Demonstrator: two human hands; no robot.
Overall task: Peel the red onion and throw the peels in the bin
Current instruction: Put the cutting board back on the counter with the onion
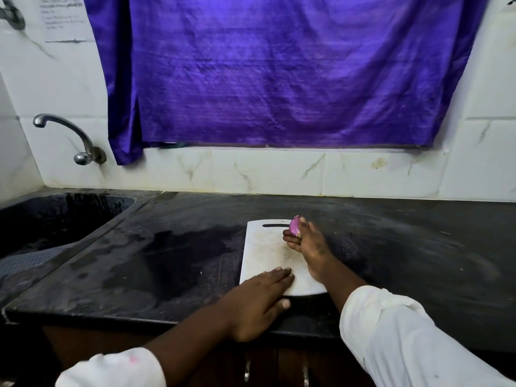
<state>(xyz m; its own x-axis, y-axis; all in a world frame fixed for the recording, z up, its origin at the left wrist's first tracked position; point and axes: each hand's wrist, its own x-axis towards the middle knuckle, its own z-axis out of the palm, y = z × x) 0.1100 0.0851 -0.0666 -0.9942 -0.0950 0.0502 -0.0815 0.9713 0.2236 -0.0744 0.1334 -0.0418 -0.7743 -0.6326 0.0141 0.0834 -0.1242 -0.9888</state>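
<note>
Black stone made up everything on the left: the sink (55, 219) set into the corner under a steel tap (69, 135), and the dark surface (167, 247) running rightward from it. Our left grip (257, 303) lay flat, fingers straight and holding nothing, its fingertips pressing on the near left corner of the white cutting board (265, 247); we judged it was steadying the board. At the far end of that board, just beside the handle slot, was the red onion (294, 226), held in our right grip (310, 244), whose fingers curled round it from below. Its purple side looked glossy and a brownish root end showed against the fingers; how much dry skin remained we could not tell. No loose peels lay on the board and no bin was in view, so we judged the peeling about to begin or barely begun. The next move called for the left grip to leave the board, come to the onion, pinch a skin edge near the root and strip it while the right turned the bulb; the scraps would then need gathering, and the bin lay somewhere outside this view
</note>
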